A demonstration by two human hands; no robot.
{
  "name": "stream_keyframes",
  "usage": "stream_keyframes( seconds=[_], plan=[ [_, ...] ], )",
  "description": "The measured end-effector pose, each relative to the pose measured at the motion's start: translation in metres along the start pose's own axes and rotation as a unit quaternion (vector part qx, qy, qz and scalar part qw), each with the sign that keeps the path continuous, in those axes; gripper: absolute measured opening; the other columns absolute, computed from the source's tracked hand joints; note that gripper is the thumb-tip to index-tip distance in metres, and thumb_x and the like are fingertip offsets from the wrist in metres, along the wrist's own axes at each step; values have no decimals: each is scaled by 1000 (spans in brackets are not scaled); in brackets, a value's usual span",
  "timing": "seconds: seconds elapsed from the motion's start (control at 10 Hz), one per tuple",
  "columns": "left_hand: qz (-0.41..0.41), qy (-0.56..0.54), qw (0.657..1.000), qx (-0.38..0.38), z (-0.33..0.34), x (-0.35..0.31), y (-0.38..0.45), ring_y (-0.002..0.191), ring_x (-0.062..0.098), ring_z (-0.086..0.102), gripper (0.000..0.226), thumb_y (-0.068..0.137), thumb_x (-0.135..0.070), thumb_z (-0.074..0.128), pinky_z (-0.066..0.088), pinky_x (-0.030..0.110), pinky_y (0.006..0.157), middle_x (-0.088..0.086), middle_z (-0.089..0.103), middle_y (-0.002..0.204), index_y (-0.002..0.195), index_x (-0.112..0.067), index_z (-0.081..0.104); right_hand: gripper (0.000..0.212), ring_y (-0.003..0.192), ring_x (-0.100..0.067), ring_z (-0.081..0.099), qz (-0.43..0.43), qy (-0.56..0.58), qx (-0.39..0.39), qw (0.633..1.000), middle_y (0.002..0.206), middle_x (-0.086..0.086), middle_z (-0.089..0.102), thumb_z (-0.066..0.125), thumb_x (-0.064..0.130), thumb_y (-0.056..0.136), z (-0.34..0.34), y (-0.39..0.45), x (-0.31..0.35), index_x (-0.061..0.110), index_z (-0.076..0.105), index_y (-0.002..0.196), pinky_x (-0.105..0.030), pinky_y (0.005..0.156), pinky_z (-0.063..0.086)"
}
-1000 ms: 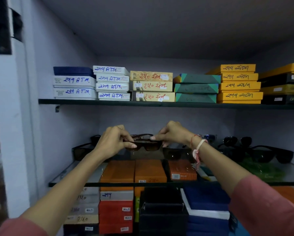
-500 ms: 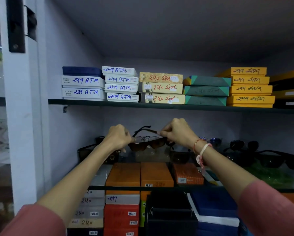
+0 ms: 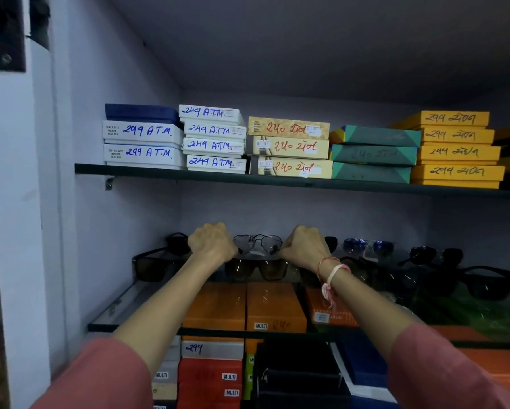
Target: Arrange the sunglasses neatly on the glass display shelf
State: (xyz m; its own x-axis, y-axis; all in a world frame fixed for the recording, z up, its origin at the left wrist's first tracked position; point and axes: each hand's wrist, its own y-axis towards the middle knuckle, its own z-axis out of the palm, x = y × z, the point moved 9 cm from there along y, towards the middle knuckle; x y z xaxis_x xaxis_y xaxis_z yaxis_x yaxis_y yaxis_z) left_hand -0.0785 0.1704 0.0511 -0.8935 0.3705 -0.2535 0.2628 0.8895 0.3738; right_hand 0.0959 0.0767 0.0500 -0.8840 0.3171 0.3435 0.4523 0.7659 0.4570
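While both arms reach into the cabinet, this is how things stand:

Left hand (image 3: 211, 242): curled into a loose fist at the left end of the brown-lens sunglasses (image 3: 256, 268); fingers turned away from the camera, so whether they pinch the frame cannot be told.
Right hand (image 3: 304, 245): likewise closed, at the right end of the same pair; its grip is hidden too. Threads and a pale band circle the wrist (image 3: 332, 271).
Brown-lens sunglasses: between the two hands, lenses facing forward, low at the glass display shelf (image 3: 120, 305); resting or just above it cannot be told.
Wire-frame aviators (image 3: 258, 243): just behind that pair, between the knuckles.
Black sunglasses (image 3: 154, 265): left of the left hand, near the side wall.
Blue-tinted sunglasses (image 3: 367, 247): right of the right hand, toward the back.
Dark sunglasses (image 3: 489, 283): further right, several pairs clustered.
Orange boxes (image 3: 244, 305): seen through the glass, below the shelf.
Upper shelf (image 3: 165, 172): carries white boxes (image 3: 143, 137), beige boxes (image 3: 289, 147), teal boxes (image 3: 373, 153) and yellow boxes (image 3: 457, 150), stacked side by side.
Sleeves (image 3: 100, 376): pink, on both forearms.
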Motion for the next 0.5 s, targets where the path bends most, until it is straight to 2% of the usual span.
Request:
stream_keyframes(
  seconds=[0.2, 0.3, 0.4, 0.5],
  plan=[
    [-8, 9, 1000, 13, 10, 3, 1, 98, 25, 67, 36, 81, -34, 71, 45, 31, 67, 7, 70, 106, 107, -10, 66, 24, 91, -29, 71, 16, -6, 15, 1000, 99, -14, 75, 67, 23, 83, 12, 2, -4, 5, 77, 96, -40, 83, 60],
    [1, -4, 999, 32, 5, 1, -5, 94, 24, 67, 44, 79, -53, 68, 45, 30, 65, 4, 66, 90, 93, -11, 65, 25, 85, -25, 72, 0, 18, -10, 1000, 92, -9, 78, 66, 33, 86, -1, -10, -1, 14, 81, 93, -37, 79, 61],
    [27, -35, 999, 13, -8, -5, -19, 90, 27, 67, 53, 81, -64, 57, 48, 31, 66, 5, 64, 85, 85, -12, 65, 30, 72, -24, 73, -7, 64, -72, 995, 79, -8, 78, 64, 39, 87, -29, -33, 0, 15, 82, 85, -40, 71, 62],
    [104, -113, 986, -65, -32, -15, -54, 89, 27, 68, 42, 87, -54, 56, 57, 37, 73, 5, 71, 92, 100, -17, 70, 30, 70, -19, 73, -24, 119, -119, 985, 87, -4, 80, 64, 39, 88, -73, -65, -8, 16, 80, 99, -38, 69, 63]
  ],
)
